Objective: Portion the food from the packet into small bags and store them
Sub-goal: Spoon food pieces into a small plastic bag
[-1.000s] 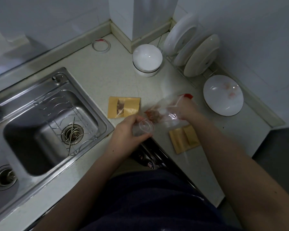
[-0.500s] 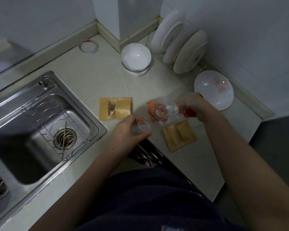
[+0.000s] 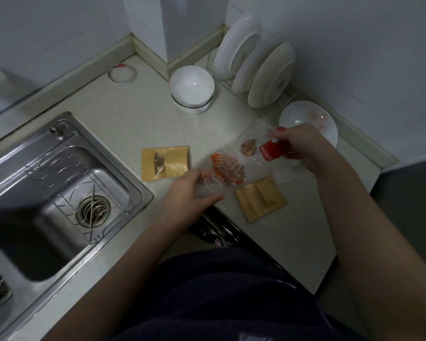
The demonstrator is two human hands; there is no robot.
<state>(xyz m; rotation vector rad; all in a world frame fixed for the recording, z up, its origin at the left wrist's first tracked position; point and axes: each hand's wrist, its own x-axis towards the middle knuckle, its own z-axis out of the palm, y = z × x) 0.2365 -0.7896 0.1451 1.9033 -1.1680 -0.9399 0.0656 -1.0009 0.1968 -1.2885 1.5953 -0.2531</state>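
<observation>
Since half a second ago the left hand (image 3: 186,193) has kept its place near the front edge of the worktop (image 3: 123,124), fingers and thumb curled round a small clear cup (image 3: 210,189). The right hand (image 3: 303,146) has drawn away to the right, so the packet (image 3: 241,159) between them is now stretched out rather than bunched. One lump of food sits apart, midway along the film, and the larger heap stays at the red-patterned end. The right hand pinches the packet's red-labelled corner between thumb and curled fingers.

The sink (image 3: 143,190) is cut off at the left edge, with a wire rack (image 3: 67,183) lying in it. The cup is so clear that little but its rim shows, and I cannot tell whether anything is in it. The packet's film is hard to trace, and I cannot tell which end is open. The right hand hides the near edge of the flat plate (image 3: 295,116), which bears blurred pinkish bits.

The packet's long axis runs from lower left to upper right, patterned end at the cup's rim and labelled end toward the plate. It hangs above the worktop between two bags. The left brown bag (image 3: 165,163) lies left of the cup with food showing through its window, and the right brown bag (image 3: 261,196) lies just below the packet.
</observation>
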